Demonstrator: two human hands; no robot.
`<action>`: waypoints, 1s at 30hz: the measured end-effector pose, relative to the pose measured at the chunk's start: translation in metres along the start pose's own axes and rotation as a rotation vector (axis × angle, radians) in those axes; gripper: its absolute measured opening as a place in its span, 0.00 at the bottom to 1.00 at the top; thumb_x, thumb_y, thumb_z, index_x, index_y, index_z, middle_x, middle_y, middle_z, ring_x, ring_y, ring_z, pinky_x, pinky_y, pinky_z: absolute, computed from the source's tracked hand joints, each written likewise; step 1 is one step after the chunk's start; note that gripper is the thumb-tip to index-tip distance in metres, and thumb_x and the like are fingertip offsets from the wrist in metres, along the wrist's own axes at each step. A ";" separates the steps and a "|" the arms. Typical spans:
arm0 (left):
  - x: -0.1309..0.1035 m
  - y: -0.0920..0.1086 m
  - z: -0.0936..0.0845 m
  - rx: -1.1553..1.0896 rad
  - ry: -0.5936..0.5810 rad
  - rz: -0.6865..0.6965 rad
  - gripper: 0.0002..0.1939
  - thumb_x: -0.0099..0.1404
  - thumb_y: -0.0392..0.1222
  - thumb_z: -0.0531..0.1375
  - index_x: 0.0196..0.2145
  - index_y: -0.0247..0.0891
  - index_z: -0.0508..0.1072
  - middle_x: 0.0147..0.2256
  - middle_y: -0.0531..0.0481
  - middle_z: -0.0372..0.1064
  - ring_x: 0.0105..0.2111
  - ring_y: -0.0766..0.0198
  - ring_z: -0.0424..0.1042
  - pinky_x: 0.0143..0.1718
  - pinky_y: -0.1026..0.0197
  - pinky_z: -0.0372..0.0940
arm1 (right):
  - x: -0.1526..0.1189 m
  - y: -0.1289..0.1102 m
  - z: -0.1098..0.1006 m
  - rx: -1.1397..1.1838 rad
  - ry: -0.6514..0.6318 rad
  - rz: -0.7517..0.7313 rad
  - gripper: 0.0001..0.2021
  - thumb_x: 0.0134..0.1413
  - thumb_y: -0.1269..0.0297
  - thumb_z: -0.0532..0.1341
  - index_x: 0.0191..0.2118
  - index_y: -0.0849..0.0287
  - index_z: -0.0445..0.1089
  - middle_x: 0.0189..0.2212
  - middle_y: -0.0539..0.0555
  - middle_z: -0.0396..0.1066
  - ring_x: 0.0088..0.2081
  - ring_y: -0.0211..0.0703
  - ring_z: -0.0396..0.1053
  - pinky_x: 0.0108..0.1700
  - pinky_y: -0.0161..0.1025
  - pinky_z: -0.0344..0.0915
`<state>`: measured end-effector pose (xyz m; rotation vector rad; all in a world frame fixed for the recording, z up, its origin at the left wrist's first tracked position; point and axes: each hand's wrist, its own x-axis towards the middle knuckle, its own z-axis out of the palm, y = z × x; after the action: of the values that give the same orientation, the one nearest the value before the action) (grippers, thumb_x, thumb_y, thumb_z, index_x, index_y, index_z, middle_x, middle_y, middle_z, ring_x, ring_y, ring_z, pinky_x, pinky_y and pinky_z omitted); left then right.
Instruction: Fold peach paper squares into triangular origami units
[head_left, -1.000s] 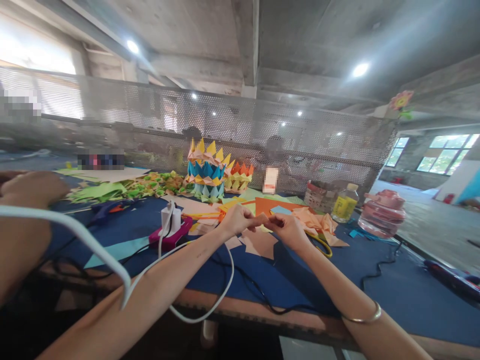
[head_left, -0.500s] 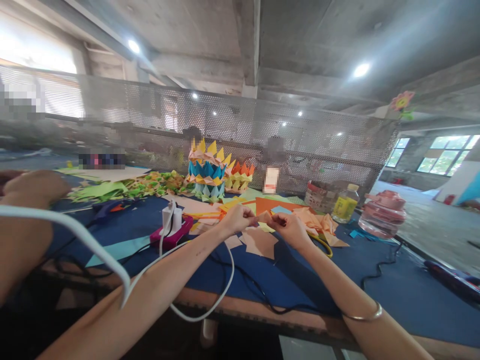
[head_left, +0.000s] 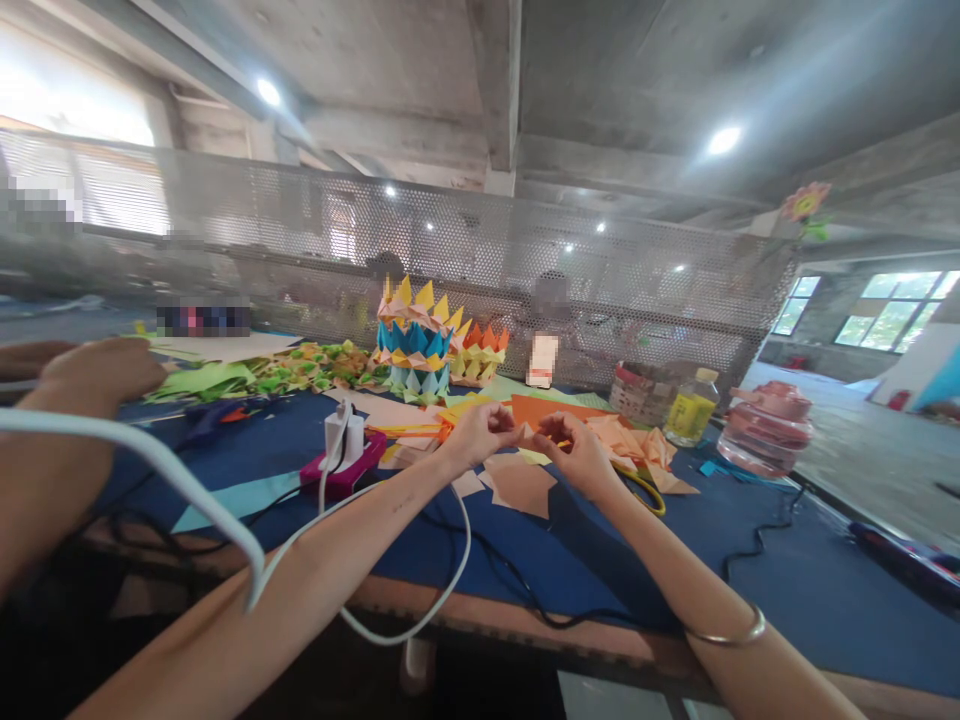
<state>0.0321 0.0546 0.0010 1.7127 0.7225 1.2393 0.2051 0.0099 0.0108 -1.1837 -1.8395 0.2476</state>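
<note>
A small folded piece of peach paper (head_left: 528, 437) is pinched between my two hands above the table. My left hand (head_left: 482, 437) grips its left side with thumb and fingers, and my right hand (head_left: 576, 455) has its fingertips closed at the right side. Just below lies a flat sheet of peach paper (head_left: 520, 486). Crumpled orange paper (head_left: 619, 440) is right of my right hand, beside a yellow loop handle (head_left: 646, 492). Behind my hands lies an orange sheet (head_left: 559, 407).
Folded-paper crowns (head_left: 414, 345) stand at the back. A magenta power strip (head_left: 343, 470) with a white plug sits left, and a white cable (head_left: 180, 490) crosses over my left forearm. A yellow-labelled bottle (head_left: 691, 410) and pink jug (head_left: 765, 430) stand right. Another person's hand (head_left: 105, 370) is far left.
My right hand's fingers have lifted and shifted slightly around the peach paper, which is turned a little. At far left, the other person's hand has moved rightward.
</note>
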 end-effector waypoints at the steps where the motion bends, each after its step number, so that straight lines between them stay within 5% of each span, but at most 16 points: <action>1: 0.000 0.000 0.000 0.010 0.007 0.009 0.20 0.44 0.49 0.67 0.26 0.33 0.64 0.21 0.54 0.66 0.21 0.69 0.67 0.24 0.67 0.62 | 0.000 0.001 0.000 0.010 0.004 0.002 0.15 0.49 0.55 0.58 0.37 0.61 0.64 0.32 0.56 0.71 0.32 0.42 0.68 0.31 0.36 0.63; 13: -0.002 0.007 0.002 -0.048 -0.040 0.043 0.13 0.46 0.39 0.66 0.25 0.33 0.65 0.22 0.54 0.65 0.22 0.71 0.66 0.25 0.67 0.62 | -0.001 0.002 0.002 0.014 -0.013 0.007 0.12 0.49 0.56 0.58 0.36 0.60 0.64 0.31 0.55 0.71 0.33 0.42 0.69 0.31 0.37 0.64; 30: -0.002 0.006 0.002 -0.066 -0.043 0.036 0.15 0.44 0.39 0.67 0.26 0.33 0.65 0.22 0.54 0.66 0.21 0.71 0.66 0.24 0.68 0.61 | -0.001 -0.002 0.002 0.020 -0.031 -0.018 0.09 0.49 0.60 0.58 0.35 0.59 0.64 0.29 0.53 0.69 0.31 0.40 0.67 0.28 0.33 0.62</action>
<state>0.0331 0.0495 0.0053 1.6995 0.6209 1.2345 0.2028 0.0090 0.0106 -1.1549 -1.8697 0.2752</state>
